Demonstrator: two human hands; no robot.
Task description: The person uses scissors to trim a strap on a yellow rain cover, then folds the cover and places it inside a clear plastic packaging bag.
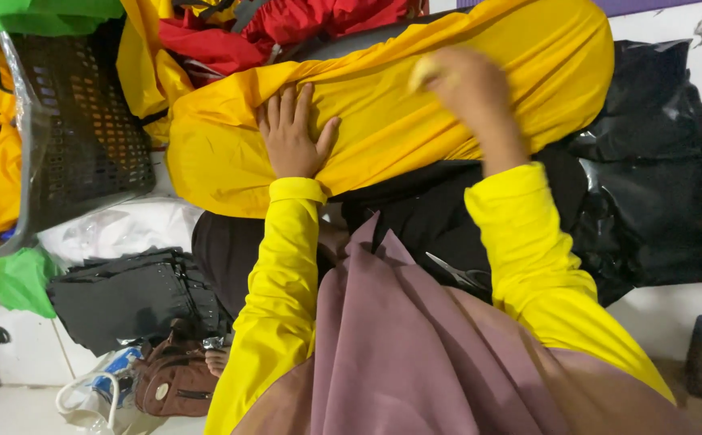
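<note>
A large piece of yellow fabric point(383, 105) lies draped over my lap and a dark surface. My left hand point(293, 133) rests flat on it, fingers spread, pressing the cloth down. Further right, my right hand point(468, 89) is blurred above the same fabric, with a small pale yellow object point(422, 74) pinched in its fingers; I cannot tell what that object is. Both arms wear yellow sleeves. A pair of scissors point(457, 274) lies on the black cloth near my right forearm.
A black plastic basket point(85, 129) stands at left with yellow and green cloth around it. Red fabric point(286, 24) lies at the top, a black plastic bag point(657, 185) at right, a stack of black pieces point(129, 294) and a brown bag point(175, 379) at lower left.
</note>
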